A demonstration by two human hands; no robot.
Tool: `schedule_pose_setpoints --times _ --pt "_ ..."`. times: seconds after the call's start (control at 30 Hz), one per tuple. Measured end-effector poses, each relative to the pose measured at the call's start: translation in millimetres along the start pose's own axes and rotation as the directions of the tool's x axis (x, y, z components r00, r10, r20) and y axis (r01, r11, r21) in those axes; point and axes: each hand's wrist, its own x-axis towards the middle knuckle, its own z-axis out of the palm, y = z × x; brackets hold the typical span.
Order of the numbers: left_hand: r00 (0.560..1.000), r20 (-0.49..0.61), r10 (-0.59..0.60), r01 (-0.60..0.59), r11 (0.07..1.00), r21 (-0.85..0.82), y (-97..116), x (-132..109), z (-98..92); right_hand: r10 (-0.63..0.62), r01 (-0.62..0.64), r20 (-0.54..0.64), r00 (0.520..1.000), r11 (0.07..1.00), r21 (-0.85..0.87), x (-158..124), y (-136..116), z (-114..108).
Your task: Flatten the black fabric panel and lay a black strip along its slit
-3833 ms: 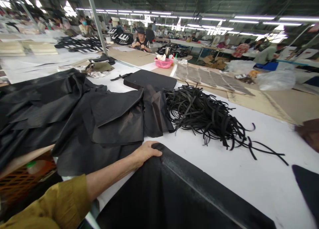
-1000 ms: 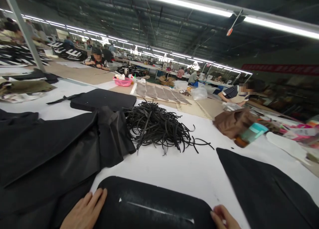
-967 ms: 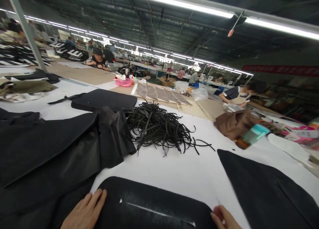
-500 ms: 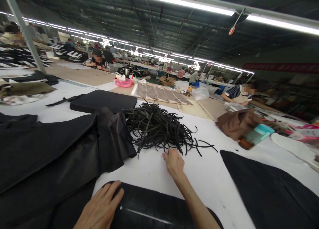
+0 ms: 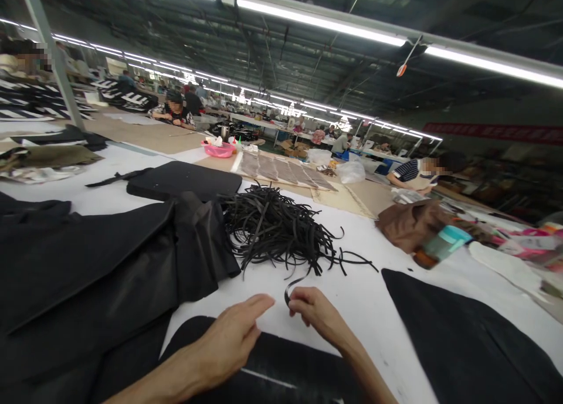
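Note:
Between the fingertips of my right hand [image 5: 316, 313] is a thin black strip [image 5: 288, 288], its free end curling up toward the pile. My left hand [image 5: 237, 330] hovers to its left with fingers stretched out, holding nothing, above a black panel [image 5: 281, 363] with a pale line across it. Just beyond my hands lies a tangled heap of black strips [image 5: 279, 228] on the white tabletop [image 5: 264, 284]. A large sheet of black material [image 5: 109, 263] spreads along the left, folded and creased near the heap.
A flat black pad stack [image 5: 185, 180] lies behind the heap. To the right are another black panel [image 5: 461, 333], a teal-lidded bottle [image 5: 442, 247] and brown cloth [image 5: 402, 222]. Further back stands a pink basket [image 5: 219, 150]. Several people work at other tables.
My right hand has drawn back from the heap with one strip pinched in it. My left hand has lifted off the black panel and moved right toward it.

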Motion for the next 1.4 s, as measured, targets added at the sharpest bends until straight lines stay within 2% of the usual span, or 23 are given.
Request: schedule_pose_setpoints --times 0.1,0.17,0.2,0.3,0.5,0.67,0.77,0.83,0.9,0.97,1.0,1.07,1.17,1.27,1.33,1.4 --pt "0.972 0.161 0.173 -0.157 0.982 -0.107 5 34 4.9 -0.065 0.064 0.058 0.996 0.998 0.023 -21 -7 6" --pt "0.945 0.245 0.214 -0.226 0.974 0.018 1 53 10.4 -0.112 0.112 0.035 0.993 0.993 -0.024 -34 -10 7" --pt "0.946 0.252 0.202 -0.239 0.963 0.123 -3 60 12.6 -0.113 0.113 0.012 0.994 0.991 -0.068 -40 -9 6" --pt "0.977 0.178 0.114 -0.171 0.920 0.352 -17 72 13.1 -0.024 0.003 -0.088 0.996 0.974 -0.227 -55 3 -5" --pt "0.998 0.046 -0.033 0.005 0.858 0.514 -44 74 -2.8 0.072 -0.232 -0.343 0.937 0.861 -0.452 -59 49 -21" --pt "0.996 0.000 -0.092 0.076 0.819 0.568 -55 68 -2.8 0.050 -0.310 -0.440 0.897 0.779 -0.545 -54 56 -21" --pt "0.997 -0.016 -0.073 0.069 0.816 0.574 -46 60 -5.0 -0.037 -0.306 -0.440 0.897 0.668 -0.679 -63 45 -24" --pt "1.000 -0.024 0.018 -0.002 0.842 0.539 -30 55 -8.6 -0.142 -0.255 -0.395 0.908 0.559 -0.789 -73 34 -25" --pt "0.988 0.003 0.158 -0.145 0.901 0.409 -7 52 -11.9 -0.272 -0.175 -0.342 0.900 0.492 -0.853 -83 18 -25" --pt "0.965 0.028 0.259 -0.260 0.947 0.188 17 51 -13.3 -0.402 -0.097 -0.312 0.861 0.473 -0.876 -91 1 -23" --pt "0.962 0.037 0.272 -0.274 0.959 0.076 27 51 -13.6 -0.451 -0.068 -0.311 0.837 0.478 -0.876 -94 -7 -22" --pt "0.973 0.048 0.226 -0.220 0.970 -0.101 40 52 -14.3 -0.494 -0.039 -0.338 0.801 0.520 -0.853 -100 -20 -23" --pt "0.995 0.068 0.079 -0.058 0.961 -0.269 40 45 -20.5 -0.419 -0.053 -0.445 0.791 0.679 -0.732 -111 -27 -31" --pt "0.994 0.108 -0.031 0.063 0.947 -0.314 27 24 -33.0 -0.164 -0.110 -0.498 0.852 0.873 -0.476 -125 -18 -40" --pt "0.982 0.162 -0.100 0.141 0.952 -0.271 17 3 -41.0 0.003 -0.148 -0.436 0.900 0.942 -0.300 -136 -5 -42" --pt "0.962 0.204 -0.182 0.227 0.948 -0.225 9 -18 -44.9 0.091 -0.157 -0.355 0.930 0.975 -0.160 -144 12 -38"
